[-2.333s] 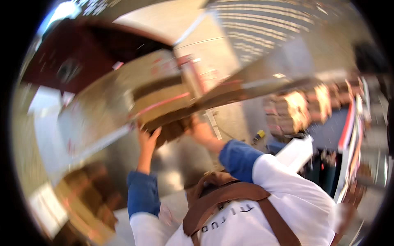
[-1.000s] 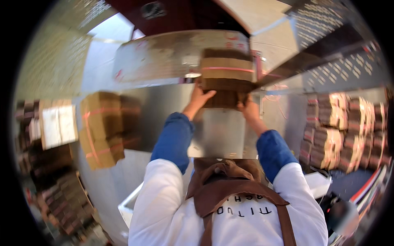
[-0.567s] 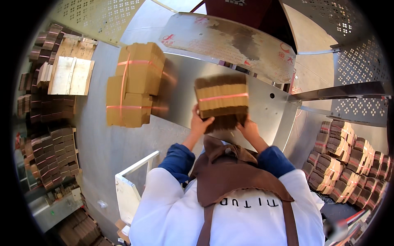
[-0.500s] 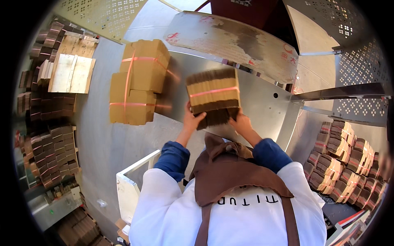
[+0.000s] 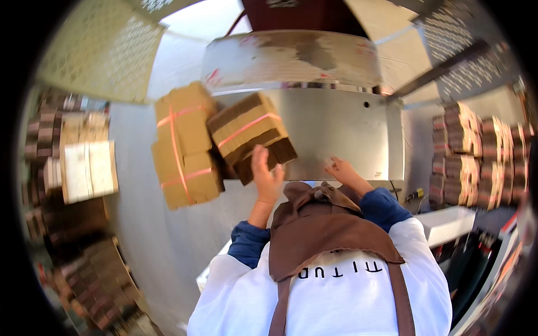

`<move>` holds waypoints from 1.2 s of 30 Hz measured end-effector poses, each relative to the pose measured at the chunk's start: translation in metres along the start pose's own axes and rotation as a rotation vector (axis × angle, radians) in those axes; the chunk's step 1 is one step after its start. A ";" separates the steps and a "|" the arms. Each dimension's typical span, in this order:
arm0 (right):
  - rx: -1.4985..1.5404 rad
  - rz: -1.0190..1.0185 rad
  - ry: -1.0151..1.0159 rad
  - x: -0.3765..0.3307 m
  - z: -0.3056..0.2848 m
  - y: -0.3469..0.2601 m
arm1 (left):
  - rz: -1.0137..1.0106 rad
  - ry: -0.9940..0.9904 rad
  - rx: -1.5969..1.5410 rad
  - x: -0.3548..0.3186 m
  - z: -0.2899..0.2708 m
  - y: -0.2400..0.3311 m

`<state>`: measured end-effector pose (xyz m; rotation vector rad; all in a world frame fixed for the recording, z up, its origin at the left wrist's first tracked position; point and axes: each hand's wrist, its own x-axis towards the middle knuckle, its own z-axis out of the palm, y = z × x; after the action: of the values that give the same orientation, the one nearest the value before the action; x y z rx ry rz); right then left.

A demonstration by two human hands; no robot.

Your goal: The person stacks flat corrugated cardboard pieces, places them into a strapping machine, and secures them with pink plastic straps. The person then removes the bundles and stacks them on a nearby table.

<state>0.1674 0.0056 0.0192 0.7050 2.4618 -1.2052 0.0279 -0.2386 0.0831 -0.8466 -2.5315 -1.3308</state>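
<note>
At the left of the steel table (image 5: 344, 126), a strapped cardboard bundle (image 5: 246, 131) sits askew, left hand (image 5: 267, 182) spread before it, contact unclear; right hand (image 5: 345, 171) half-curled, empty, at the table's front edge. Flat-palmed pressure should square it.

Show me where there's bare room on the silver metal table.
The table has one broad bare patch between the pink-strapped brown cardboard bundle and the right rim, with the stained grey metal panel beyond and the right hand over the near edge. It is crowded leftward: tan cardboard stacks, the bundle, the left hand.
</note>
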 end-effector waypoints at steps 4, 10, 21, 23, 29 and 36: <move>-0.120 0.201 0.148 -0.080 -0.009 0.059 | -0.035 -0.951 -0.243 0.029 0.055 0.025; 0.156 0.466 0.541 -0.205 0.028 0.079 | 0.649 -1.425 0.131 0.043 0.114 0.074; 0.719 1.126 0.956 -0.354 0.266 0.016 | 1.348 -1.885 -0.060 -0.127 0.187 0.203; 0.790 1.232 1.014 -0.361 0.285 -0.006 | 1.417 -1.980 -0.134 -0.161 0.195 0.224; 1.012 1.607 1.304 -0.345 0.325 -0.062 | 1.813 -2.263 -0.268 -0.224 0.218 0.244; 1.231 1.767 1.408 -0.256 0.399 -0.111 | 2.096 -2.296 -0.190 -0.249 0.258 0.243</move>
<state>0.3428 -0.4465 -0.0268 3.4754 -0.1238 -1.0538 0.3978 -0.0266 0.0060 2.3568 -0.3840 -0.5316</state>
